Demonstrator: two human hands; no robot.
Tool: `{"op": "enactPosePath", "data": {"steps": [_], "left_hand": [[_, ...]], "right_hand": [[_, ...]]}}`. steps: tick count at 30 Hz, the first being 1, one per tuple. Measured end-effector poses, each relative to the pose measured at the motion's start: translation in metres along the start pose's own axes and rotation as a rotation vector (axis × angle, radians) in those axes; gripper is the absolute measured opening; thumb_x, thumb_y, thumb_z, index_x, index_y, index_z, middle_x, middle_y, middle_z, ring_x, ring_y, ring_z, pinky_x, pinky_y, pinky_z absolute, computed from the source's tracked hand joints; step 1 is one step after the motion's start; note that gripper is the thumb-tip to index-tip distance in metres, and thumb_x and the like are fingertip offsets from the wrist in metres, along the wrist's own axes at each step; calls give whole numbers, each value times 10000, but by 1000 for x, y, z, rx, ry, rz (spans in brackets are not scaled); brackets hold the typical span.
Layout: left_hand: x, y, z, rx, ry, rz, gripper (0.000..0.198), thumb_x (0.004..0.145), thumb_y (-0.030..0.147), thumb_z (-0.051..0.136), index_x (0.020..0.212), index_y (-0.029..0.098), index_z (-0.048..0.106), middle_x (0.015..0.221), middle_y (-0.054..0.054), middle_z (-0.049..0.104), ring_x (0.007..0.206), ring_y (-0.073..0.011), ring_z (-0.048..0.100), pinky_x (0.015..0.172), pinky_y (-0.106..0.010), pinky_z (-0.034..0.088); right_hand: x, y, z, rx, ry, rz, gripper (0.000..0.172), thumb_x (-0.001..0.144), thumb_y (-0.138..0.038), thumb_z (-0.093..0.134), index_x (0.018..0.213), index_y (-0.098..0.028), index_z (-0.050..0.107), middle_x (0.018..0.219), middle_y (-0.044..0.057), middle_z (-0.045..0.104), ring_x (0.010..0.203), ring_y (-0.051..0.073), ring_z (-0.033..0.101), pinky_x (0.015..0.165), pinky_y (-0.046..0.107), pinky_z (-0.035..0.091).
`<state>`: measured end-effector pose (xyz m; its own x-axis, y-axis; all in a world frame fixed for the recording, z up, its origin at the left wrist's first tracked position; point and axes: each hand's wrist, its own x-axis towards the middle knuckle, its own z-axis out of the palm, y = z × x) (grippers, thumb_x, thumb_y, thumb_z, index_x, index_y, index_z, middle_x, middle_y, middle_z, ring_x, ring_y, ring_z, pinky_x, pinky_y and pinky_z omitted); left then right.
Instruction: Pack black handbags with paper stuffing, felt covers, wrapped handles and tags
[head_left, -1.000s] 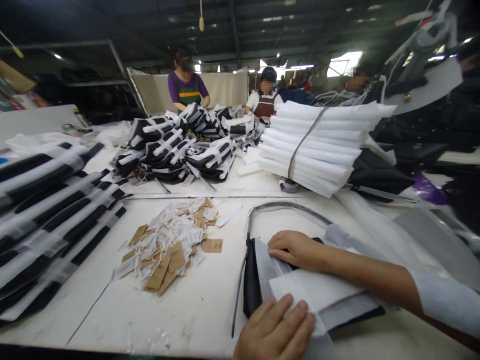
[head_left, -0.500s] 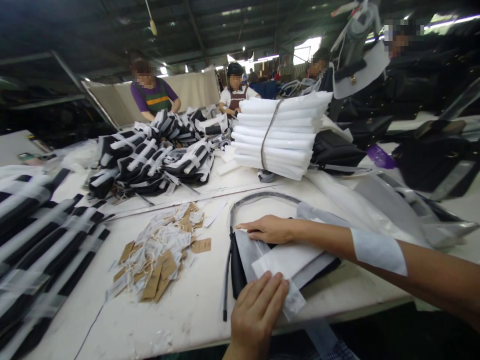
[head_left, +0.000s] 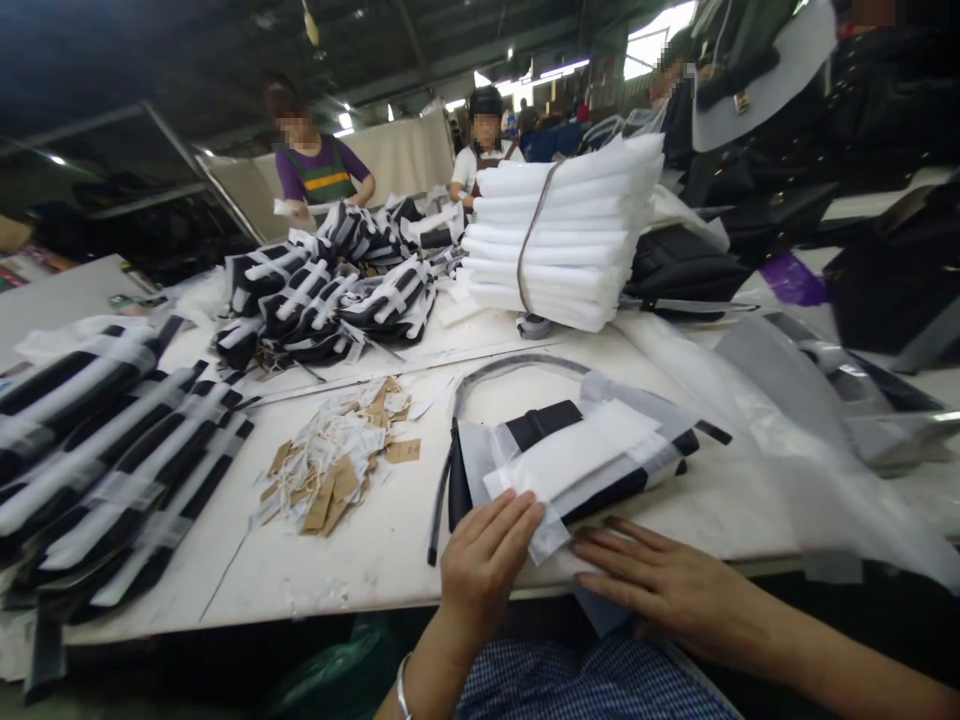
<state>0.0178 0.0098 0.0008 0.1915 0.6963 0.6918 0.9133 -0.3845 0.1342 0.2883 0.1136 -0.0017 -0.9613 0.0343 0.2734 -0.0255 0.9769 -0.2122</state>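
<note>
A black bag (head_left: 544, 425) lies on the table in front of me, partly covered by translucent sheets and a folded white foam strip (head_left: 592, 450). Its wrapped strap arches up behind it. My left hand (head_left: 487, 555) rests on the near left end of the strip and a clear film, fingers laid flat and side by side; its thumb is hidden. At the table's front edge, just right of that film, my right hand (head_left: 667, 585) lies with fingers stretched out and holding nothing. Beneath it a translucent strip hangs over the edge.
Paper tags (head_left: 330, 480) with strings lie in a heap at left. Beyond is a banded stack of white foam (head_left: 562, 235). Wrapped black pieces (head_left: 127, 450) fill the far left, with another pile (head_left: 322, 285) behind. Two people work across the table; plastic film (head_left: 750, 440) spreads at right.
My right hand has left the bag's upper left part and come down to the table's front edge, uncovering the black bag. My left hand stays on the strip's end. The view has shifted somewhat.
</note>
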Motion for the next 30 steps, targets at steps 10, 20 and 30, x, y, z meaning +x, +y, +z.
{"op": "enactPosePath", "data": {"steps": [10,20,30], "left_hand": [[-1,0,5,25,28,2,375,954,107,554,1310,204,616,1252,-53,708,1206,-201,635,978,-355,549],[1,1,4,22,98,13,320,964,125,551,1260,197,650,1199,-52,733,1157,-190,667,951,-337,575],[-1,1,8,61,138,16,304,1010,152,485,1260,202,651,1217,-15,725,1163,-189,661,907,-325,572]], "right_hand": [[42,-34,43,68,468,-11,314,973,-131,470,1202,-160,683,1097,95,764,1021,209,729,955,376,599],[59,-46,-11,253,245,-122,297,1029,-349,428,1064,-215,691,817,44,775,753,170,737,898,339,592],[165,83,-48,-33,-139,373,320,973,-273,500,1210,-151,677,1260,158,682,1267,332,566,1121,606,326]]}}
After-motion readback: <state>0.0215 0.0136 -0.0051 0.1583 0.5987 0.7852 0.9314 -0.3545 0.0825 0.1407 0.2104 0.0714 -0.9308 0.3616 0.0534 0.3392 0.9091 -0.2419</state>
